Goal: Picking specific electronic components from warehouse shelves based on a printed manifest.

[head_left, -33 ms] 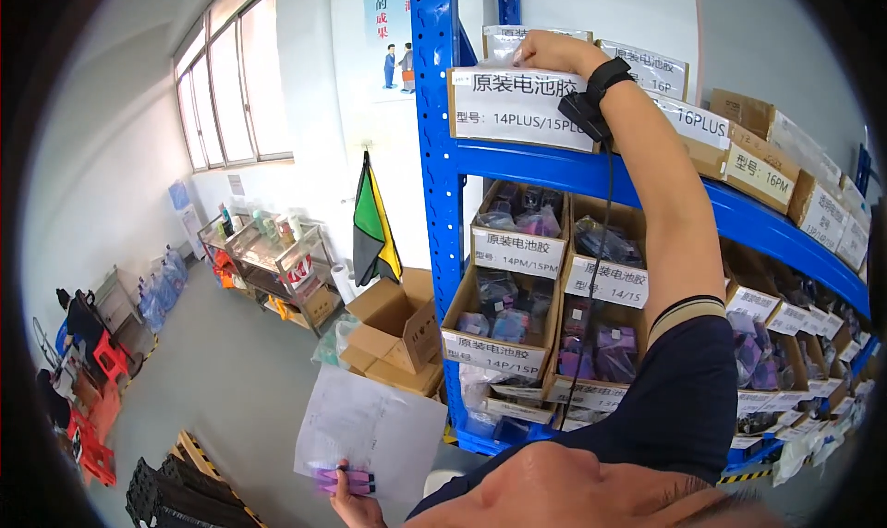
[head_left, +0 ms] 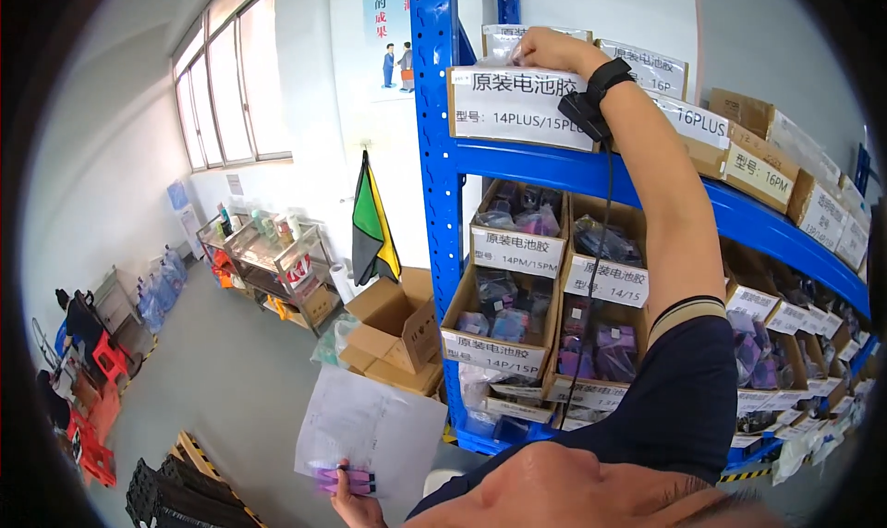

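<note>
My left hand is at the lower middle, its thumb pressing a small bundle of pink-purple strips against a white paper sheet. My right arm reaches up to the blue shelf's top level. There my right hand dips over the front wall of a labelled cardboard bin, fingers curled on a clear plastic bag. The fingertips are partly hidden. A black strap circles my right wrist, with a black device and a cable hanging from it.
The blue rack carries rows of labelled bins, several holding bagged purple and dark pieces. An open carton stands left of it. Farther left are a metal cart, red stools and water bottles. Black material lies lower left.
</note>
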{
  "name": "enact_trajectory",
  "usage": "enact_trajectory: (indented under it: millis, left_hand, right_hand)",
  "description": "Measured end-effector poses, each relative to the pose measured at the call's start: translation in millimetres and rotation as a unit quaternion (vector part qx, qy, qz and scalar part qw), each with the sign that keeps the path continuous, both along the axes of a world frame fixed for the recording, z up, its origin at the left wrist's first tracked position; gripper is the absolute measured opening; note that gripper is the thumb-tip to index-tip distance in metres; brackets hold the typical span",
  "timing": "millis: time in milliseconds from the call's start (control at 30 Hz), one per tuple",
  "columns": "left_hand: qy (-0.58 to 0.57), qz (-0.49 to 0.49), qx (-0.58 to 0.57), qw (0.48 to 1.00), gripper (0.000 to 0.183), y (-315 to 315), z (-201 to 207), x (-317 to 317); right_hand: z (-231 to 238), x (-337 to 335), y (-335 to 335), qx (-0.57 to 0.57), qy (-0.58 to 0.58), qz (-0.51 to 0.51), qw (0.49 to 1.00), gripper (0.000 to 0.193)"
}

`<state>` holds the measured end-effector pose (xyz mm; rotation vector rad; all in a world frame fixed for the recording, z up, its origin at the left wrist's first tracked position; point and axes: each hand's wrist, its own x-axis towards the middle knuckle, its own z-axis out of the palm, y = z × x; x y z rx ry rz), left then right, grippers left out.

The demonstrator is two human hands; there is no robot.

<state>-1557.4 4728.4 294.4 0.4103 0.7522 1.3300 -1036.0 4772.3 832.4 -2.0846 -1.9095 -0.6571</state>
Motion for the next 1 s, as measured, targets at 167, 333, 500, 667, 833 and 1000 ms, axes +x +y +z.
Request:
enact_trajectory:
  millis: [167,333,500,667,833,1000]
  left_hand:
    - [-0.02,-0.034,0.022,0.999,0.019,6,-1,-3]
    - [-0.038,-0.052,0.032,0.997,0.02,18,-24,-10]
    - [-0.002,-0.053,0.024,0.998,0.02,20,-16,-9]
    - [-0.011,-0.054,0.022,0.998,0.02,20,-9,-8]
    - [0.21,-0.034,0.297,0.931,0.021,33,-19,-17]
    - [-0.021,-0.05,0.014,0.998,0.022,13,2,-3]
  right_hand:
    - [3,2,-3,0.129,-0.111,0.019,0.985,0.012]
    - [2,-6,-23,0.129,-0.017,0.03,0.991,0.015]
    - [-1,-2,-34,0.149,0.03,0.053,0.987,0.021]
    - [-3,-7,-40,0.12,0.104,0.051,0.986,0.019]
    - [-6,-19,-43,0.145,0.081,0.037,0.985,0.022]
    - [-5,-7,-32,0.128,-0.082,0.024,0.988,0.016]
